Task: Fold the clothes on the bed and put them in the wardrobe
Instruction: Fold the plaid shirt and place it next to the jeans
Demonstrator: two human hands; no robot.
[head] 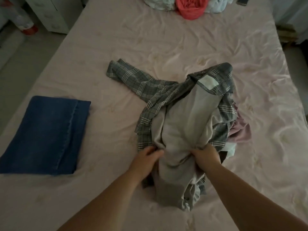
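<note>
A grey plaid jacket (181, 112) with a pale grey lining lies crumpled in the middle of the pink bed (150, 44), one sleeve stretched out to the far left. My left hand (146, 157) grips a bunch of the lining on the jacket's left side. My right hand (205, 155) grips the lining on its right side. Folded blue jeans (46, 135) lie flat at the bed's left edge. A pale pink garment (240, 130) sticks out from under the jacket on the right.
At the head of the bed sits a pile with a red garment (191, 7) and light blue clothes (160, 3). A phone (242, 1) lies at the far right corner. A white drawer unit (50, 12) stands left of the bed.
</note>
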